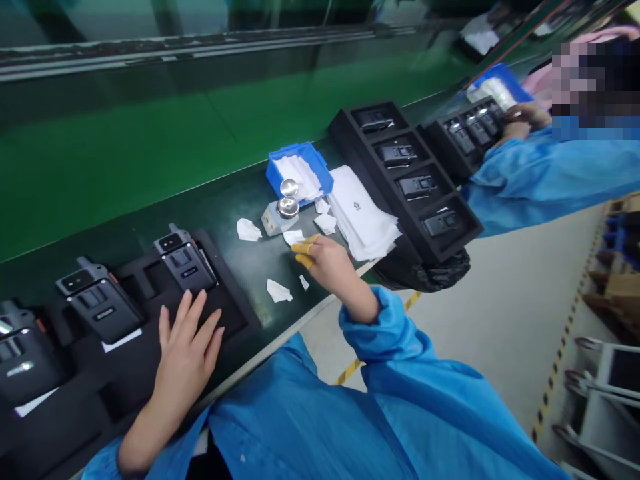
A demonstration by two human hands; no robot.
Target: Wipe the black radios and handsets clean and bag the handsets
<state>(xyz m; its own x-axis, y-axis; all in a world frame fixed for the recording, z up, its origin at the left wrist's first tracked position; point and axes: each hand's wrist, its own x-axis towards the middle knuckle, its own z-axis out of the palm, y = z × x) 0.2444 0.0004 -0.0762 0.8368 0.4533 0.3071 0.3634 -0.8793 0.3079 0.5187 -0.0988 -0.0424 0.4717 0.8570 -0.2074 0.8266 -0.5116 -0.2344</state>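
My left hand [187, 347] lies with fingers spread over a black foam tray [233, 293], just below a black handheld radio [187, 263]. Two more radios, one in the middle [103, 303] and one at the left edge [27, 360], rest on the same tray with white paper showing under them. Yellow finger cots cover some fingertips of my right hand [327, 263], which pinches a small white wipe [294, 237]. Just beyond that wipe stands a dispenser bottle [280, 219] with a metal top, its lid raised. Crumpled white scraps [279, 291] lie around on the dark green bench.
A blue bin [300, 150] of white wipes stands behind the bottle. To its right are stacked white bags [357, 207] and a black foam box [435, 247] with radios in its compartments. A co-worker's hands [523, 123] are at another radio tray, far right. A black plastic bag [445, 273] hangs below.
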